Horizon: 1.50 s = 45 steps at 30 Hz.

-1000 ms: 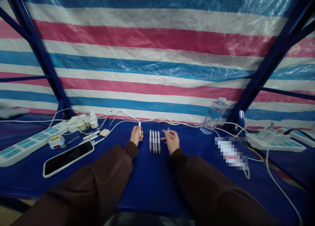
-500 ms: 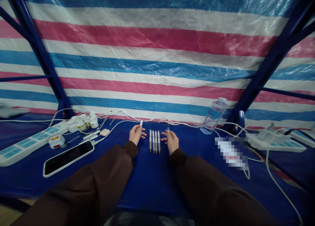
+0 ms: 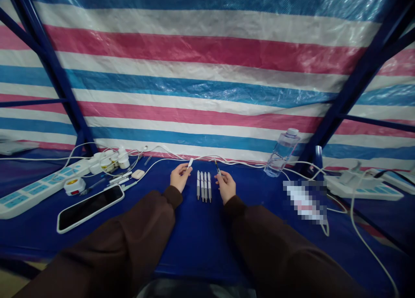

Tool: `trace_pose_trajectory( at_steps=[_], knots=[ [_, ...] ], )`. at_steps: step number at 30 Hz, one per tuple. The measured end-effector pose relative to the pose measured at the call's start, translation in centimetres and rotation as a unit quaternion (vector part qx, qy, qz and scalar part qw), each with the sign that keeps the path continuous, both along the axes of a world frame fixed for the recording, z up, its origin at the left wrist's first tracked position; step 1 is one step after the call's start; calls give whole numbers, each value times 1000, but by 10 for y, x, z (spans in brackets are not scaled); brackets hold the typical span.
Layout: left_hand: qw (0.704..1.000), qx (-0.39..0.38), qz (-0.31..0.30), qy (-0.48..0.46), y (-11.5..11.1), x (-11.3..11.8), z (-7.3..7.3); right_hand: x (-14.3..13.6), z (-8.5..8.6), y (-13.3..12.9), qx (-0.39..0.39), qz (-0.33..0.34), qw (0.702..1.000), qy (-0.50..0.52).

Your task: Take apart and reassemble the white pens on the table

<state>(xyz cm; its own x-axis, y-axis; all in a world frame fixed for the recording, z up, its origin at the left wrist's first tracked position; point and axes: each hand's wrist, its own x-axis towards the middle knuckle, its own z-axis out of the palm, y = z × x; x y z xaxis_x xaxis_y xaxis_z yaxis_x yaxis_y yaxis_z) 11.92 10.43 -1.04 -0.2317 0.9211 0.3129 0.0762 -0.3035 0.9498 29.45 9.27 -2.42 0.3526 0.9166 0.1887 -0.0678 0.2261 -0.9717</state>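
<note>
My left hand is closed, pinching a short white pen barrel piece that points up and to the right. My right hand is closed on a pen's lower half, from which a thin refill sticks up toward the back left. Between the two hands several white pens with grey grips lie side by side on the blue table, their grips toward me. Neither hand touches that row.
On the left are a power strip, a phone, a plug adapter and loose pen-like items. Cables run along the back. A water bottle, a pixelated item and another power strip stand right.
Both hands have curled their fingers in. The white piece in the left has tipped right, and the pen part in the right has tipped left, its refill showing more.
</note>
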Motion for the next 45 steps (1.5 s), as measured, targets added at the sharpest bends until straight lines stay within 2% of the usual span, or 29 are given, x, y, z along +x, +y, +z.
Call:
trace_pose_trajectory(
  at_steps=[6,9,16,23,26,29,33,45],
  knots=[
    [993,71,10,95,-5,-2,0,1,-6,3,59,25,998,-27],
    [990,84,7,116,-7,-2,1,2,-6,2,55,31,997,-53],
    [973,104,44,203,-8,-2,1,1,0,-4,64,27,989,-131],
    [944,110,87,299,-12,-2,5,2,-1,-7,103,6,968,-229],
    [932,92,77,342,-16,-1,7,1,0,-10,137,4,947,-290],
    [917,92,33,387,-18,1,8,-2,1,-12,156,20,934,-322],
    [914,97,-8,395,-16,0,8,-3,2,-14,137,33,937,-321],
    [910,133,-1,392,-17,0,8,-4,5,-16,121,62,939,-317]
  ],
)
